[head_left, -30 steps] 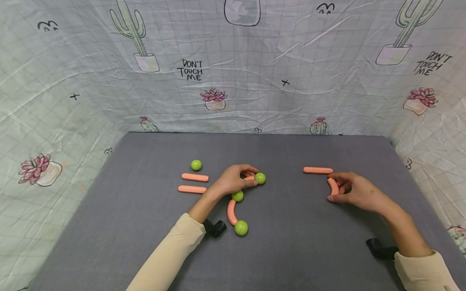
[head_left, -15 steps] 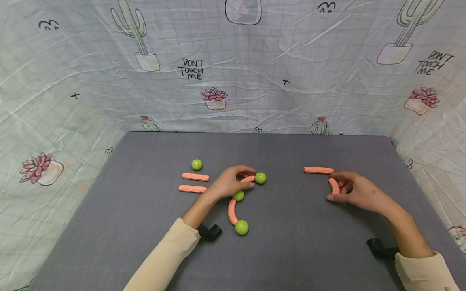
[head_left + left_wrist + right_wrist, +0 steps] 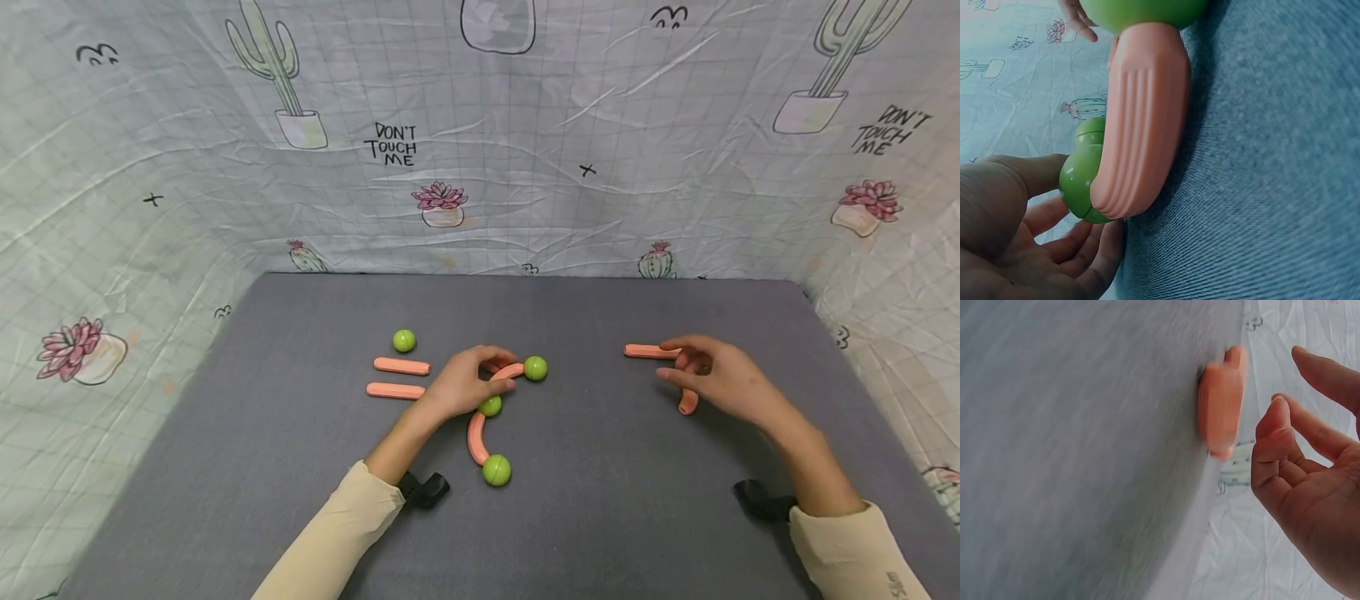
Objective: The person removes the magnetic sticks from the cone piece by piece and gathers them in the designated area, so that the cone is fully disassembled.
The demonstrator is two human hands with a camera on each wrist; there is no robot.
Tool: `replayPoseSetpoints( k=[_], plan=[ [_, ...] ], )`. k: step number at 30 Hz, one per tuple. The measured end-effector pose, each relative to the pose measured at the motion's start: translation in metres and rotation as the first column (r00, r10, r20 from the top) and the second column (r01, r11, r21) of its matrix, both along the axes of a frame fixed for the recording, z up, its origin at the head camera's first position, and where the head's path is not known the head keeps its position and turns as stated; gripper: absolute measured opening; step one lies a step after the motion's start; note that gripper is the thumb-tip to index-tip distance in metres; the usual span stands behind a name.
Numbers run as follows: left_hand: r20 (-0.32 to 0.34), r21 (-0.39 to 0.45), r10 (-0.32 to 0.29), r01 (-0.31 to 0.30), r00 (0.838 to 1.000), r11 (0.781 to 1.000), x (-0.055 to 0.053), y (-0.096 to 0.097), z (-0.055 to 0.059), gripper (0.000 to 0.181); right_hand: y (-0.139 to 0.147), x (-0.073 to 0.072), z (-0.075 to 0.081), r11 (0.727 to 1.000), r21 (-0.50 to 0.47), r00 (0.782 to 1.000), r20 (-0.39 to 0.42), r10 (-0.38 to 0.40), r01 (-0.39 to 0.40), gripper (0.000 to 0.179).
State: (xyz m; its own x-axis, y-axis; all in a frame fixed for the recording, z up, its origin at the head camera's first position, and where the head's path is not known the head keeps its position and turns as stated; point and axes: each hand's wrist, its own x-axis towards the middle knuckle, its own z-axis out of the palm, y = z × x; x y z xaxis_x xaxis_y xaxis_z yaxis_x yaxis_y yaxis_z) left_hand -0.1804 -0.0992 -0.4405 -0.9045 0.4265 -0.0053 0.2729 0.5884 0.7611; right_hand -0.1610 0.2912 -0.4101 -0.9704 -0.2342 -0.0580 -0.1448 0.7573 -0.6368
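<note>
In the head view my left hand (image 3: 465,382) hovers around a curved orange stick (image 3: 510,372), thumb and fingers apart. This stick has a green ball (image 3: 536,368) at its far end. A second green ball (image 3: 491,406), partly hidden by the hand, links it to another curved orange stick (image 3: 476,437), which ends at a third green ball (image 3: 497,470). In the left wrist view, thumb and fingers lie beside the linking ball (image 3: 1079,181). My right hand (image 3: 723,377) is above a loose curved orange stick (image 3: 687,402), fingers off it; the right wrist view shows a gap.
A straight orange stick (image 3: 648,352) lies just beyond the right fingertips. Left of the left hand are two straight orange sticks (image 3: 402,367) and a loose green ball (image 3: 404,341). The grey tabletop (image 3: 585,517) meets a cactus-print cloth (image 3: 525,217) at the back.
My right hand has let go of the curved stick and lifted slightly to the left; that stick stays on the table. My left fingers have drawn back left from the far green ball.
</note>
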Motion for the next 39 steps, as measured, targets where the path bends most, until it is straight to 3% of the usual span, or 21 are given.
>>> replayPoseSetpoints(
  k=[8,15,26,39],
  plan=[
    [0.011,0.017,0.051,-0.051,0.999,0.999,0.002,0.0,0.001,0.027,-0.027,-0.007,0.005,0.995,-0.097,0.996,0.078,0.043,-0.036,0.043],
    [0.037,0.029,0.09,-0.091,0.995,0.995,0.004,0.0,0.001,0.027,-0.054,-0.018,-0.001,0.987,-0.085,0.99,0.002,0.14,-0.14,0.038],
    [0.012,0.053,0.101,-0.101,0.995,0.993,0.004,0.003,-0.002,0.028,-0.101,-0.03,-0.014,0.965,-0.103,0.967,0.056,0.247,-0.241,0.038],
    [0.022,0.035,0.131,-0.132,0.991,0.991,0.008,0.004,-0.003,0.026,-0.135,-0.039,-0.018,0.938,-0.09,0.938,0.068,0.341,-0.334,0.043]
  ],
)
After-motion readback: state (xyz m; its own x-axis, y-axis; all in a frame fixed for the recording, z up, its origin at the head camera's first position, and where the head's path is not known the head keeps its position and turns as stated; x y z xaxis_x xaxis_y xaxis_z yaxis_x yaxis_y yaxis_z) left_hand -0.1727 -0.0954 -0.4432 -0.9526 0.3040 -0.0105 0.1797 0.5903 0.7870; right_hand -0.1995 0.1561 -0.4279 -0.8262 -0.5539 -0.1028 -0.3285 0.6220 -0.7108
